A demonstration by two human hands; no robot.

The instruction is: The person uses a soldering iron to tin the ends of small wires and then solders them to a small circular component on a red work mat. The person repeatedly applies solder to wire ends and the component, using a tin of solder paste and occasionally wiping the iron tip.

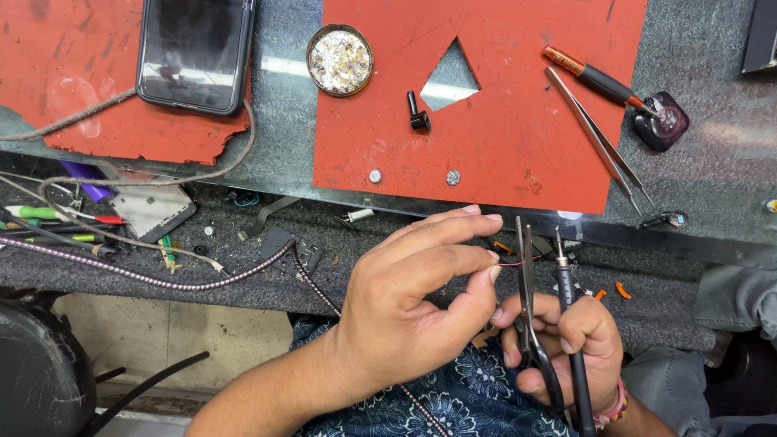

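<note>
Here, left hand [405, 311] pinching a thin red wire [511, 262] between thumb and forefinger, grip closed on the wire's near end. Right hand [566, 344] clenched around two tools at once: black tweezers [526, 275] and a dark soldering iron [564, 279], both pointing up and away from the palm. Wire spanning the short gap from the left fingertips to the tweezer tips, held in the air just in front of the worktop [712, 186] edge. Judged very light, limp and easily kinked; likely to slip from a loose pinch, so best held close to its free end, insulation only. Beyond the grip, on the worktop: a red mat [502, 162], a second pair of silver tweezers [599, 142], an orange-handled tool [595, 78] resting in a small dark bottle [665, 121], a round tin [340, 59]. Far to the left of the grip, a dark phone [194, 53]; below it, loose cables [162, 279] and parts.
</note>
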